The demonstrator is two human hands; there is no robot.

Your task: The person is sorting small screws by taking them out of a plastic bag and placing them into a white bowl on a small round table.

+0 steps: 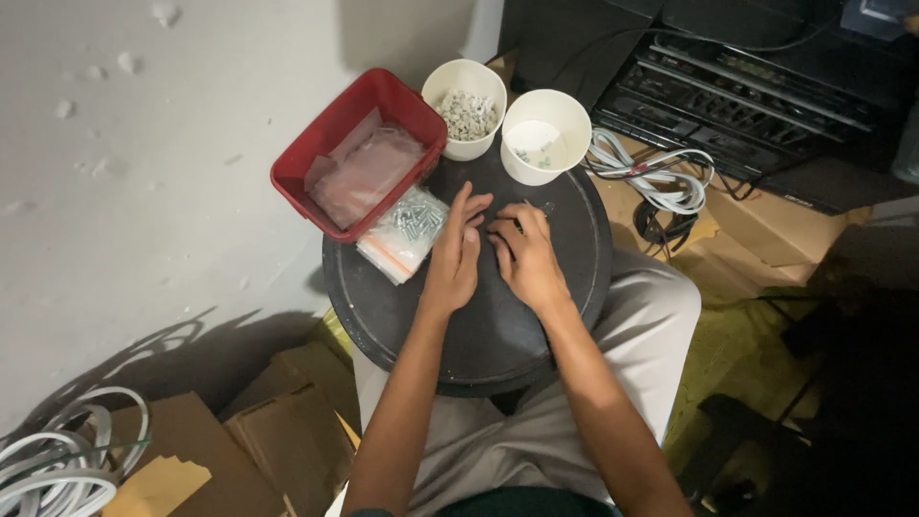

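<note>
Both hands rest on the round black counter point(402, 316) across the person's lap. Left hand point(454, 257) lies flat, palm down, fingers point(468, 212) stretched and slightly spread, holding nothing visible. Right hand point(526, 257) sits just beside it, fingers curled in over something very small at the tips; too small to tell what it is or whether it is really pinched. A tiny clear part point(547, 205) lies on the counter just past the right fingertips, apart from them.

Left of the hands: clear zip bag of small metal screws point(406, 230), near the left hand, one end against the red rectangular plastic bin point(316, 144), which holds empty clear zip bags point(366, 170). Beyond the hands: white paper cup of small white plastic clips point(466, 107) and, touching it, a second white paper cup, nearly empty, with a few small bits at the bottom point(546, 136).

Step, as judged: sorting or gathering small hardware on the counter, with a piece being worked between the hands. Next move would call for a fine fingertip pinch on a tiny part against a dark surface, and keeping the wrists clear of the two light cups, which would tip easily.

Off the counter: a coil of white cable point(651, 172) at the right, brown cardboard point(249, 450) on the floor
</note>
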